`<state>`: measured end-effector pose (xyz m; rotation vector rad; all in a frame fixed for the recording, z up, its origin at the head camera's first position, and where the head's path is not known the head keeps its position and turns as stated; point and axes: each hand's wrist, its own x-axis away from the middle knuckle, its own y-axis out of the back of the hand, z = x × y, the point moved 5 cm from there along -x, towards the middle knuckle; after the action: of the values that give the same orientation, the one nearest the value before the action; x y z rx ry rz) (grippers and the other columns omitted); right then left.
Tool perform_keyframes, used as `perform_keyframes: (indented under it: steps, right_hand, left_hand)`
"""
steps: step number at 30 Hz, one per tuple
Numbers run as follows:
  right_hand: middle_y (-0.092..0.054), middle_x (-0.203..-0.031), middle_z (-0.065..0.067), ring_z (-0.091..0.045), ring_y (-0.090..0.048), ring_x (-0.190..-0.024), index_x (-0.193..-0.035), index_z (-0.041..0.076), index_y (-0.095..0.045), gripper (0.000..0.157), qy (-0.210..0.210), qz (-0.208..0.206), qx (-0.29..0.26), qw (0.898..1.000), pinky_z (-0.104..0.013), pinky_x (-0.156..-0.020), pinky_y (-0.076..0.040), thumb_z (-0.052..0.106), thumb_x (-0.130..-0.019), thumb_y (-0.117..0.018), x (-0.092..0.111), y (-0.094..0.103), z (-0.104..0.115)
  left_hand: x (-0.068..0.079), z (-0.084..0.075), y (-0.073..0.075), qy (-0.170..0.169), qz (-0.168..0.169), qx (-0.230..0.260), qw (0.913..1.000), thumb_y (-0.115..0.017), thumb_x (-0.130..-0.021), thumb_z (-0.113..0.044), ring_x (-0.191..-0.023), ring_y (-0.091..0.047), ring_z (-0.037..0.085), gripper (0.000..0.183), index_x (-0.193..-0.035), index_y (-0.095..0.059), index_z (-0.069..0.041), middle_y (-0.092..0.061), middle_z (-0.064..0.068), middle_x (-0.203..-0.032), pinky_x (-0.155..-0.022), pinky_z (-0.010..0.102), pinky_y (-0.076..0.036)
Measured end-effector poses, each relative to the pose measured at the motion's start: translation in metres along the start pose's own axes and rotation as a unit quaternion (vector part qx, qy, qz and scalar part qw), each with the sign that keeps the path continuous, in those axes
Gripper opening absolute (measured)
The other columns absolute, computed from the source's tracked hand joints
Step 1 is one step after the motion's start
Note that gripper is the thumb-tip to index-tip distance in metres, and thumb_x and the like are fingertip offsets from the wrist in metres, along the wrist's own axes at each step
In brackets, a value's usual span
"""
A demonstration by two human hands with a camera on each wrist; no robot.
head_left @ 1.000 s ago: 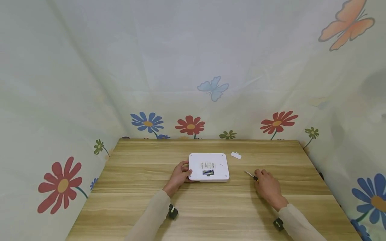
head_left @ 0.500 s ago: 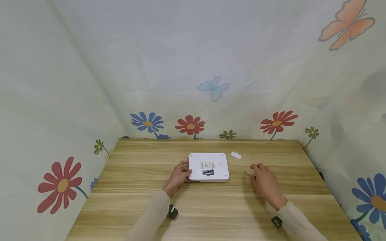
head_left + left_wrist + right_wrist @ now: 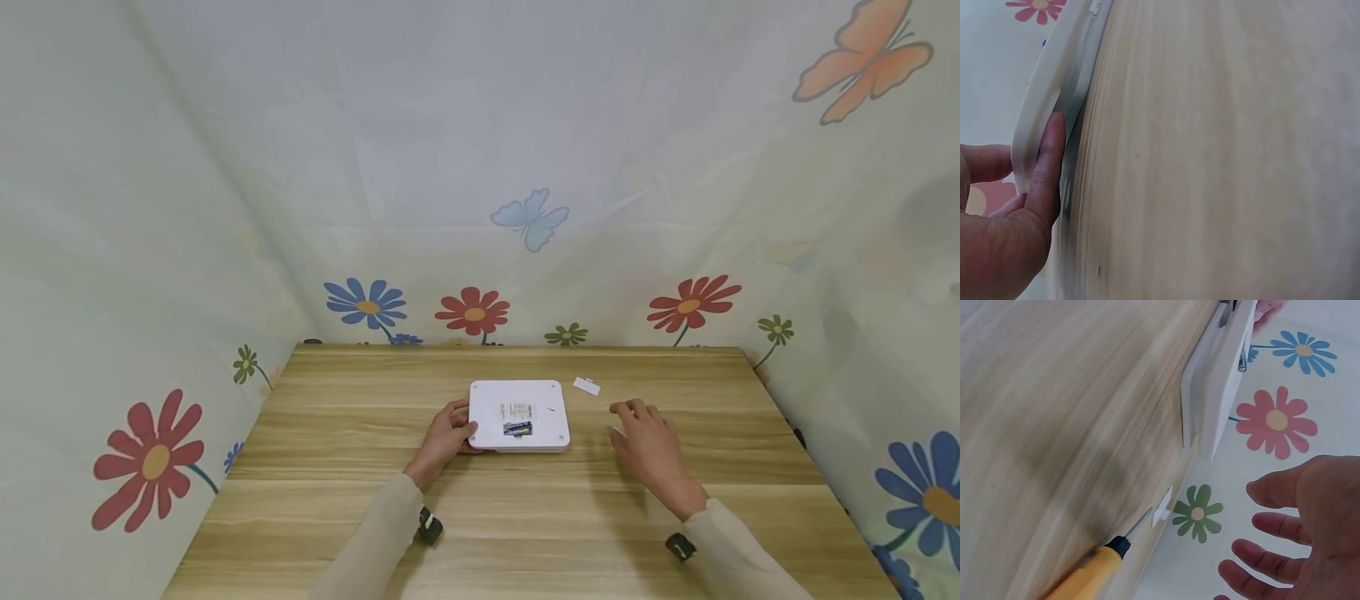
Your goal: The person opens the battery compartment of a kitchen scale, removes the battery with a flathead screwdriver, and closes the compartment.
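A flat white device (image 3: 517,400) with rounded corners lies underside up, showing a printed label and corner screws. Batteries (image 3: 517,429) sit in its uncovered compartment. My left hand (image 3: 442,442) grips the device's left edge, thumb on top and fingers beneath; in the left wrist view its fingers (image 3: 1047,162) reach under the white rim. My right hand (image 3: 651,450) hovers right of the device, fingers spread and holding nothing. Below it a screwdriver (image 3: 1094,569) with a yellow-orange handle rests on the table; the head view mostly hides it behind the hand.
A small white battery cover (image 3: 587,387) lies on the wooden table (image 3: 360,383), beyond the device's right far corner. Behind and beside the table hangs a pale curtain (image 3: 420,167) printed with flowers and butterflies. Each wrist wears a small black camera (image 3: 430,527).
My right hand has let go of the screwdriver, risen from it and shifted left toward the device, fingers opening. The left hand and the device stay where they were.
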<state>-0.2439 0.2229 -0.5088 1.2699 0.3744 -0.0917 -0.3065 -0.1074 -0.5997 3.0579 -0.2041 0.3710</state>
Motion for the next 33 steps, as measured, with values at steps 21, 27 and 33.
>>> perform_keyframes:
  steps: [21,27,33]
  right_hand:
    - [-0.064,-0.124,-0.013,-0.039,-0.061,-0.114,-0.120,0.012,-0.067,0.031,0.021,0.006,-0.026,0.999,-0.062,-0.090,-0.052,0.018,-0.091,-0.077,-0.014,-0.002,0.029]
    - [-0.065,-0.120,-0.012,-0.039,-0.062,-0.112,-0.119,0.014,-0.067,0.030,0.030,0.005,-0.028,0.999,-0.062,-0.089,-0.051,0.018,-0.091,-0.077,-0.018,-0.006,0.037]
    - [-0.064,-0.122,-0.012,-0.037,-0.061,-0.114,-0.120,0.015,-0.067,0.033,0.027,0.018,-0.018,0.999,-0.062,-0.093,-0.051,0.019,-0.090,-0.079,-0.022,-0.012,0.045]
  left_hand:
    - [0.001,-0.001,-0.001,-0.010,0.004,0.008,0.9999,-0.053,-0.103,0.001,-0.077,-0.070,0.018,0.052,-0.153,-0.037,-0.001,-0.061,0.024,-0.114,-0.073,0.041,-0.067]
    - [0.001,-0.001,-0.001,-0.008,0.006,0.005,0.9999,-0.053,-0.103,0.000,-0.077,-0.069,0.017,0.053,-0.153,-0.037,-0.001,-0.061,0.024,-0.114,-0.074,0.041,-0.067]
    - [0.001,0.000,-0.001,-0.005,0.005,0.006,1.0000,-0.053,-0.104,0.000,-0.078,-0.070,0.018,0.053,-0.154,-0.037,-0.002,-0.061,0.024,-0.115,-0.075,0.043,-0.067]
